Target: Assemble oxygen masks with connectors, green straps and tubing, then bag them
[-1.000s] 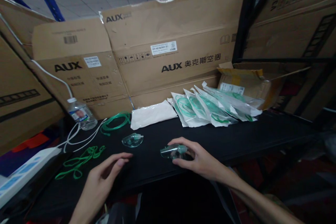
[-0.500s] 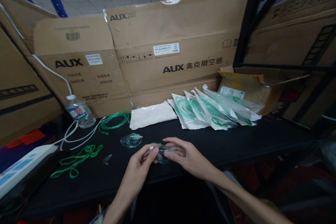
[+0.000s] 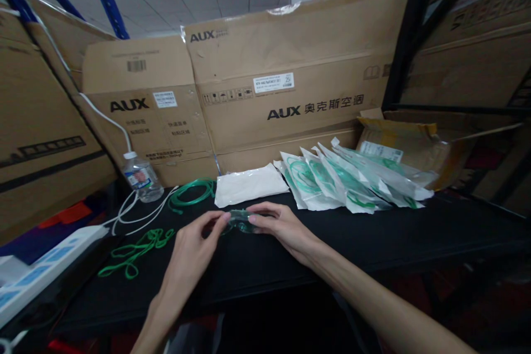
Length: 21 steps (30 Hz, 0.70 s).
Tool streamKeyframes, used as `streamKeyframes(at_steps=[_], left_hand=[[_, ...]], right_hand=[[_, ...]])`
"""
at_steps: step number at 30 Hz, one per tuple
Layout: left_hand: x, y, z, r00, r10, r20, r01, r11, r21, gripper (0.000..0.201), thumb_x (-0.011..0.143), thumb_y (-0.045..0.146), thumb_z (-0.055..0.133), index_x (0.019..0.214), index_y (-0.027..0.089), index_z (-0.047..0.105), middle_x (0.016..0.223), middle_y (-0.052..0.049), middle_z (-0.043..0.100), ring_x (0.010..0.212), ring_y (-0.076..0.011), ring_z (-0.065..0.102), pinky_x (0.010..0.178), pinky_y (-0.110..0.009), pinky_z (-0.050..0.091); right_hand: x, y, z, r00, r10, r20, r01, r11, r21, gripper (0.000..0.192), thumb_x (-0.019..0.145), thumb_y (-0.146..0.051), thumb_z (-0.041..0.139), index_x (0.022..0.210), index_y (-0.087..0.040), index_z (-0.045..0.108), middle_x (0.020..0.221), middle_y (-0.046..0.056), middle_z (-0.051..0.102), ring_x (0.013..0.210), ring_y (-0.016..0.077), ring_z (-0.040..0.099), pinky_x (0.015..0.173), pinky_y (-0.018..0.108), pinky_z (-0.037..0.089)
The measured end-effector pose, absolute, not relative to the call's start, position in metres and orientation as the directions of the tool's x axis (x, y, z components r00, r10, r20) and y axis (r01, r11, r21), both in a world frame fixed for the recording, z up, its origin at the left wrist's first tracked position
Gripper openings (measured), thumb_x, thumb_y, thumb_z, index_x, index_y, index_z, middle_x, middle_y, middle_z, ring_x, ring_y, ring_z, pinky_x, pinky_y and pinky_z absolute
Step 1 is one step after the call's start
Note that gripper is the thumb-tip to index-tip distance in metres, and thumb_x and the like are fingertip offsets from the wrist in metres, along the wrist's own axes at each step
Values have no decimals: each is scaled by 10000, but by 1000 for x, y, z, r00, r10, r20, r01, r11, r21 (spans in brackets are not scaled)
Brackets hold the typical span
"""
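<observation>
A small clear plastic mask part (image 3: pixel 239 221) with a green tint sits low over the black table (image 3: pixel 373 235), pinched from both sides. My left hand (image 3: pixel 188 257) grips its left end with thumb and fingertips. My right hand (image 3: pixel 280 228) grips its right end. A second clear piece seems to lie just behind my left fingertips; I cannot tell whether the two touch.
A green tubing coil (image 3: pixel 193 193), a green strap (image 3: pixel 136 249), a water bottle (image 3: pixel 143 177), white cables (image 3: pixel 136 211) and a power strip (image 3: pixel 45 265) lie to the left. A white pouch (image 3: pixel 249 185) and several sealed packets (image 3: pixel 344 180) lie behind, before AUX cartons (image 3: pixel 290 88).
My left hand came in from the left and took the clear part's other end. Both hands then carried it away from me, toward the white pouch. The view shifted slightly.
</observation>
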<state>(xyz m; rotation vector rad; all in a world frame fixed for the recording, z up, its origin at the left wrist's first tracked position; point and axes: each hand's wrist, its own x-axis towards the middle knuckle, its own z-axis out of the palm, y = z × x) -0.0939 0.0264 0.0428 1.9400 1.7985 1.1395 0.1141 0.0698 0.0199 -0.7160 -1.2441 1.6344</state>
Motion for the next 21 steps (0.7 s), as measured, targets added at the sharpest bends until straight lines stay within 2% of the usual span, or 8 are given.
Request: streamKeyframes(at_steps=[3, 7, 11, 15, 21], left_hand=[[-123, 35, 49, -24, 878, 478, 835, -245, 492, 435, 911, 561, 510, 1117, 236, 714, 1186, -60, 734, 1105, -284, 667, 1015, -396, 469], [-150, 47, 47, 167, 904, 395, 847, -336, 412, 507, 891, 522, 555, 1285, 216, 645, 1364, -87, 652, 1261, -283, 598, 1123, -408, 403], [-156, 57, 41, 219, 944, 245, 834, -312, 455, 593, 858, 456, 622, 1401, 224, 566, 1365, -78, 659, 1268, -281, 604, 1117, -408, 417], [-157, 63, 36, 192, 962, 192, 798, -267, 541, 631, 829, 415, 640, 1419, 210, 558, 1300, -68, 703, 1216, -280, 648, 1081, -396, 458], [-161, 62, 36, 172, 972, 158, 747, -233, 623, 625, 826, 411, 652, 1417, 226, 566, 1275, -53, 719, 1214, -288, 652, 1070, -396, 468]], right_hand=[[102, 82, 23, -392, 918, 59, -329, -80, -941, 356, 685, -325, 869, 985, -167, 759, 1055, 75, 730, 956, 195, 670, 828, 314, 526], [88, 95, 25, -413, 911, 7, -286, -123, -950, 213, 754, -236, 819, 941, -159, 750, 908, 50, 729, 781, 144, 668, 744, 283, 541], [75, 103, 21, -392, 920, -15, -210, -105, -972, 110, 801, -158, 762, 909, -173, 748, 819, 19, 708, 741, 130, 651, 674, 240, 531], [68, 104, 18, -402, 915, 29, -122, -23, -992, 109, 792, -135, 759, 890, -184, 771, 785, 10, 700, 782, 145, 642, 654, 221, 497], [65, 108, 18, -392, 912, 121, -37, 116, -993, 117, 791, -164, 756, 900, -189, 789, 823, 12, 716, 818, 164, 628, 763, 276, 486]])
